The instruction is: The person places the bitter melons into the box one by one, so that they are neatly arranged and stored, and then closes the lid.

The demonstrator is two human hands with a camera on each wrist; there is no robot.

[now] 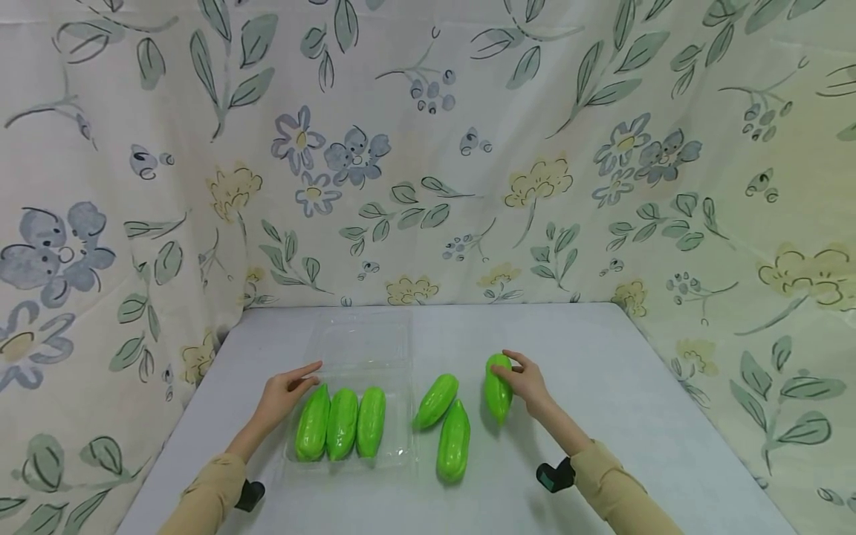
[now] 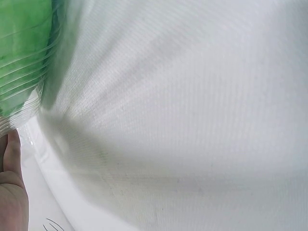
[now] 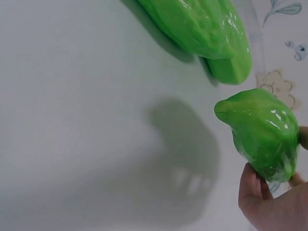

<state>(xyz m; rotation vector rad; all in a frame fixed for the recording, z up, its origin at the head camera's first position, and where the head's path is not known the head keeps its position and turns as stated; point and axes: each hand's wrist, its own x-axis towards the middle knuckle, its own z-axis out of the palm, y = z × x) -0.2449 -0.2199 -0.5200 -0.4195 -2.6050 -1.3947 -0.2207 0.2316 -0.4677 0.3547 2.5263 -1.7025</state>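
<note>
- Gourd, glossy, green, tapered (image 1: 497, 394), at right; right hand (image 1: 526, 380) grips it;
- two matching gourds (image 1: 454, 443), left of it on white table (image 1: 588, 371);
- three more gourds (image 1: 342, 423) in clear plastic tray (image 1: 399, 427), farther left;
- left hand (image 1: 279, 394), fingers extended, at tray's left edge.

Behind the left hand (image 1: 282, 394), a plain tan left sleeve (image 1: 209, 492) is wrinkling toward its cuff. Behind the right hand (image 1: 527, 383), a matching tan right sleeve (image 1: 617, 487) is creasing into similar folds. Inward of each cuff a small angular device is showing: the left device (image 1: 250, 495) is looking black, the right device (image 1: 556, 475) is displaying a dark greenish face within black casing.
</note>
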